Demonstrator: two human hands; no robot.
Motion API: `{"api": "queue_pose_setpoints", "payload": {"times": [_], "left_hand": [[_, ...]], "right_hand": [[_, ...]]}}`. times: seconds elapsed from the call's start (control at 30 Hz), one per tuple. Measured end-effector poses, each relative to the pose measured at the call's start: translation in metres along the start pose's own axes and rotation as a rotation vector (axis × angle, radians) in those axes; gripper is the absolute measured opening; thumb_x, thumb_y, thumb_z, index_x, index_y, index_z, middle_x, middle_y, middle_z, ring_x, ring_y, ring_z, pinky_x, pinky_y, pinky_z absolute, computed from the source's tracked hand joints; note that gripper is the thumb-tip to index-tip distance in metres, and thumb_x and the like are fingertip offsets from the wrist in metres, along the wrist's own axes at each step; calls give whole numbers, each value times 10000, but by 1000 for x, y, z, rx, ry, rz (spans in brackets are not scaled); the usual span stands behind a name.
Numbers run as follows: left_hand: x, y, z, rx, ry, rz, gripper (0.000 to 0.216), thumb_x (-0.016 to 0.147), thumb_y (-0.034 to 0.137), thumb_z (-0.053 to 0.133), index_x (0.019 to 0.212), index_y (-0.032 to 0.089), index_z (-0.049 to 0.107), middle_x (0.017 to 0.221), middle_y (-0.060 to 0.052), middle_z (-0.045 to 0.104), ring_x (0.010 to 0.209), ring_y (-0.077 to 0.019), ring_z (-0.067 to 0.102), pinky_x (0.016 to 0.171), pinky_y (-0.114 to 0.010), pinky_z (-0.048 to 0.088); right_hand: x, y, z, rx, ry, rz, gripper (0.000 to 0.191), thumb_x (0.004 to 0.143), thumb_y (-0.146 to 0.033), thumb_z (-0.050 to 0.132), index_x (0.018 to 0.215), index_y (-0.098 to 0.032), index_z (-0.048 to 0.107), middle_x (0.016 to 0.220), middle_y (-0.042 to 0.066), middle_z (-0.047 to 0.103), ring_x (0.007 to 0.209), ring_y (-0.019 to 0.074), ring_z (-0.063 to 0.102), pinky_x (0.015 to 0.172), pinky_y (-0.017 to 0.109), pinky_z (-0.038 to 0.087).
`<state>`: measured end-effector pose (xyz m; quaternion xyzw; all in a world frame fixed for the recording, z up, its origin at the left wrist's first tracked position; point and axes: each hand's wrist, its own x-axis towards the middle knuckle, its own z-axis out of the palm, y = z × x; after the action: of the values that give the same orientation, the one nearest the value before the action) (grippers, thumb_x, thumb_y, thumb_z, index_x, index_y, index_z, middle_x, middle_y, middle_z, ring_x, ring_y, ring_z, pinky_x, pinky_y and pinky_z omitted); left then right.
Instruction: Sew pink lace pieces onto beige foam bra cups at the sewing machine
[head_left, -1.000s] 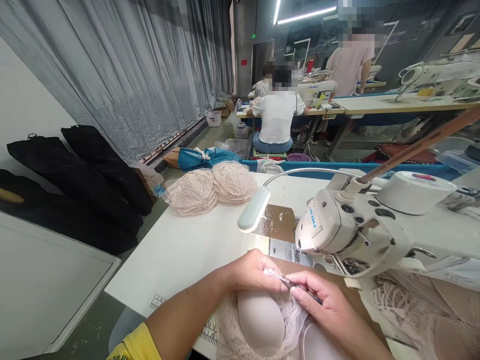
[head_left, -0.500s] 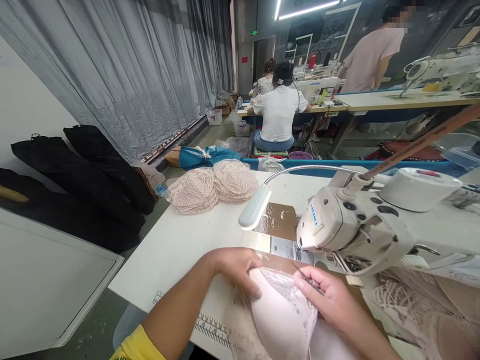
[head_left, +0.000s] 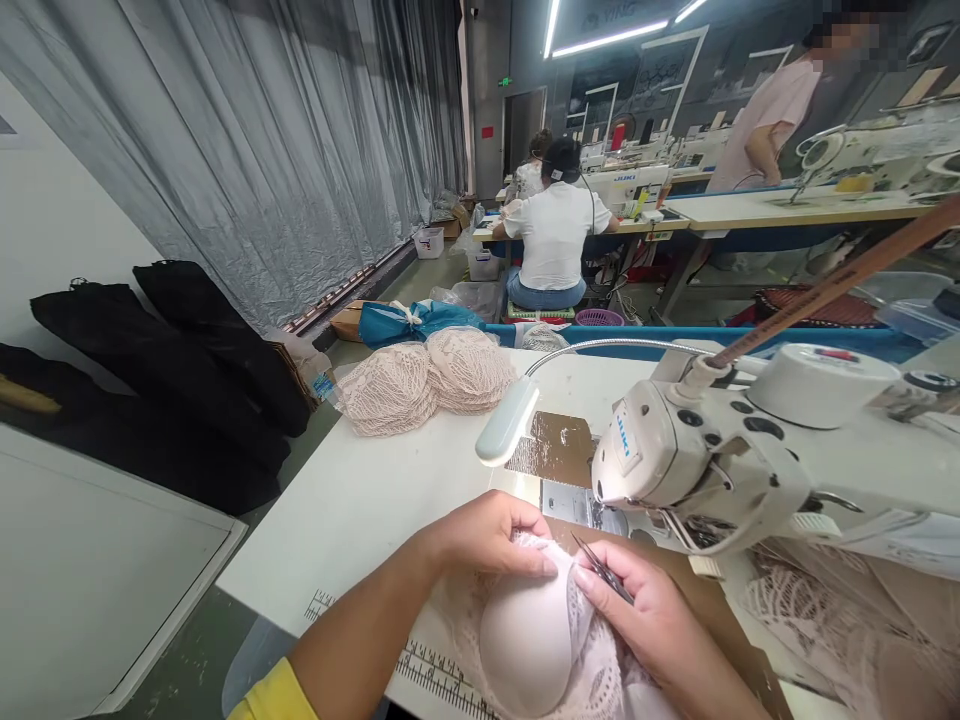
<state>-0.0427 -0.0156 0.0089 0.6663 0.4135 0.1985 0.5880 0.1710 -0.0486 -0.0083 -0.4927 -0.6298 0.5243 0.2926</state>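
A padded, pale pink lace bra cup (head_left: 529, 640) lies at the near edge of the white sewing table (head_left: 375, 500). My left hand (head_left: 487, 535) is closed on the cup's upper edge, fingers pinching the lace. My right hand (head_left: 649, 615) grips the lace on the cup's right side and holds small thread snips (head_left: 596, 565), whose tips point up and left toward my left fingers. Both hands sit just in front of the needle area of the white sewing machine (head_left: 720, 455).
A stack of lace bra cups (head_left: 424, 375) sits at the table's far left corner. A gooseneck lamp (head_left: 510, 420) hangs over the metal plate (head_left: 559, 450). More lace fabric (head_left: 832, 620) lies under the machine on the right. Black bags (head_left: 165, 360) stand on the left; people work at tables behind.
The cup was lifted and turned half a second ago and now lies lower, dome up. Both hands came back together at its upper edge, snips still in my right hand.
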Motion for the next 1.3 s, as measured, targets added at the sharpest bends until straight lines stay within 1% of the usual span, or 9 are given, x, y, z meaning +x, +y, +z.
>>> {"api": "queue_pose_setpoints", "payload": {"times": [0.2, 0.33, 0.43, 0.6, 0.73, 0.83, 1.0, 1.2, 1.3], "left_hand": [[7, -11, 12, -150, -29, -12, 362, 689, 425, 777, 880, 130, 691, 732, 9, 576, 657, -94, 484, 570, -179, 370], [9, -14, 15, -223, -55, -3, 371, 715, 424, 764, 907, 113, 703, 737, -10, 595, 657, -96, 495, 586, -188, 388], [9, -12, 14, -248, -50, -23, 371, 706, 411, 775, 923, 114, 721, 742, -22, 626, 663, -105, 523, 606, -199, 413], [9, -6, 14, -319, -1, -82, 420, 640, 440, 814, 898, 116, 746, 743, -44, 668, 684, -142, 584, 656, -239, 467], [10, -3, 17, -346, 19, -103, 460, 589, 467, 835, 868, 110, 757, 738, -53, 670, 696, -151, 582, 665, -252, 463], [11, -3, 20, -362, 5, -101, 471, 581, 478, 836, 854, 102, 759, 711, -44, 651, 670, -136, 554, 648, -247, 441], [10, -6, 20, -338, -18, -86, 411, 624, 456, 819, 826, 105, 756, 658, -13, 601, 617, -102, 492, 559, -211, 385], [10, -7, 21, -377, -16, -96, 410, 605, 441, 831, 853, 121, 765, 734, -45, 667, 669, -136, 559, 633, -239, 448], [11, -8, 21, -339, 0, -105, 425, 591, 458, 835, 820, 109, 757, 687, -29, 633, 639, -120, 522, 601, -228, 420]], "right_hand": [[0, -1, -2, 37, 1, -1, 330, 820, -524, 550, 751, -208, 612, 699, -5, 582, 656, 165, 528, 594, 254, 436], [1, 5, -4, 126, 12, 22, 404, 798, -571, 558, 970, -213, 634, 859, 53, 662, 825, 224, 622, 724, 301, 506], [-1, 12, -8, 171, 33, 44, 468, 830, -594, 506, 1083, -213, 603, 789, 40, 626, 782, 210, 620, 726, 320, 512], [-3, 17, -14, 88, 67, 33, 456, 787, -579, 565, 1046, -215, 657, 892, 71, 676, 861, 228, 629, 790, 338, 507], [-1, 15, -15, 7, -2, -24, 377, 787, -536, 584, 969, -218, 674, 848, 50, 683, 801, 224, 632, 724, 330, 521], [0, 7, -15, -73, -61, -59, 337, 824, -499, 560, 973, -220, 677, 880, 47, 692, 817, 228, 634, 697, 323, 520], [-3, -7, -12, -65, -57, -62, 289, 863, -459, 535, 943, -231, 693, 860, 34, 700, 841, 223, 643, 751, 317, 506], [-1, 8, -15, -13, -10, -52, 312, 819, -496, 574, 906, -213, 672, 855, 47, 687, 812, 221, 640, 728, 323, 515], [0, 11, -16, -52, -90, -61, 322, 838, -497, 548, 945, -213, 655, 856, 42, 672, 799, 214, 626, 702, 319, 504]]}}
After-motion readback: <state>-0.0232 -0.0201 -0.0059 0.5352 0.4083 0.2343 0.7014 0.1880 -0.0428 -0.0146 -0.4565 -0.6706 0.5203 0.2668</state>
